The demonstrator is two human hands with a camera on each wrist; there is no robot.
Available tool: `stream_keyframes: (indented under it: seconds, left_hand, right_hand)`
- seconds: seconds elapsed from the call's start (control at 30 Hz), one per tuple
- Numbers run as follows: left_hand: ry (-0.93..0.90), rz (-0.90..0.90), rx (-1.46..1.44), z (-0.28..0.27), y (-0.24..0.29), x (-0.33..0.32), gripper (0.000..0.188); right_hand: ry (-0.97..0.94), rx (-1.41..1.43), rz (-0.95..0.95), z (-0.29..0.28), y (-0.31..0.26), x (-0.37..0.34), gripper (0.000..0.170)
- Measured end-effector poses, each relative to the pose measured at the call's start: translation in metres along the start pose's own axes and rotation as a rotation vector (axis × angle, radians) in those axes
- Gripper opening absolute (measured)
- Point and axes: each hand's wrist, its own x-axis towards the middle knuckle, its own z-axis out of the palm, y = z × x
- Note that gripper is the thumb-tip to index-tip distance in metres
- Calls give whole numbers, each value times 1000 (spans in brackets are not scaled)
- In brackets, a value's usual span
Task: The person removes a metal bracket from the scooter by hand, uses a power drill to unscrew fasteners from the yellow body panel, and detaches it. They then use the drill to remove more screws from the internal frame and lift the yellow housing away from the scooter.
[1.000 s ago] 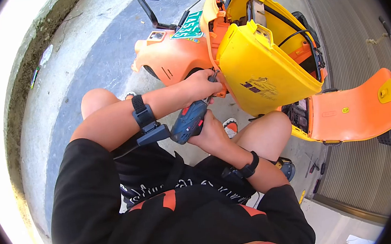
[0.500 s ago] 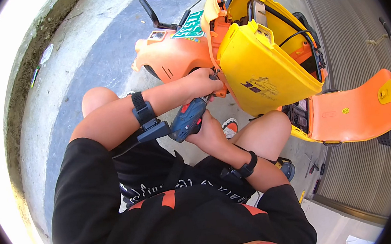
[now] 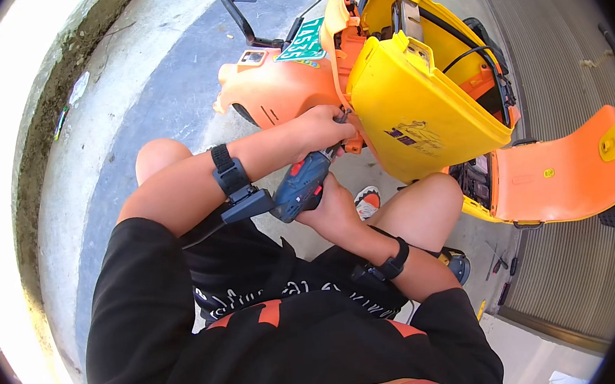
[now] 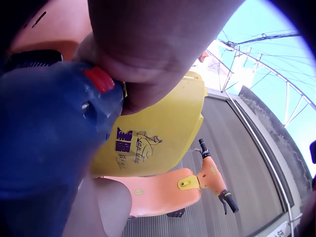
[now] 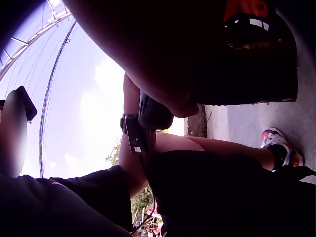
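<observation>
In the head view my right hand (image 3: pixel 330 208) grips a dark blue cordless drill (image 3: pixel 296 193) with red parts by its handle. My left hand (image 3: pixel 320 130) curls round the drill's front end, close against the orange scooter body (image 3: pixel 287 94). The tip of the drill is hidden by these fingers. Right beside the left hand is a yellow storage box (image 3: pixel 418 107) with a printed logo, mounted on the scooter. Up close in the left wrist view, the drill (image 4: pixel 44 123) shows its red switch, and the left hand (image 4: pixel 133 74) covers the nose. The right wrist view is mostly dark.
An orange scooter seat or panel (image 3: pixel 554 172) juts out at right before a ribbed shutter (image 3: pixel 572 248). Small hand tools (image 3: pixel 503 266) lie on the ground there. A black metal bar (image 3: pixel 235 21) stands out at the top. A kerb (image 3: pixel 31 167) runs along the left.
The whole view has shifted slightly, so everything appears a little further right. Both hands keep their hold on the drill, which tilts only slightly.
</observation>
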Motion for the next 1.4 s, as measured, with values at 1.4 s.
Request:
stream_keyframes:
  seconds: [1.4]
  left_hand:
    - [-200, -130, -270, -20, 10, 21, 25]
  right_hand:
    - [53, 203, -88, 8, -9, -5, 67]
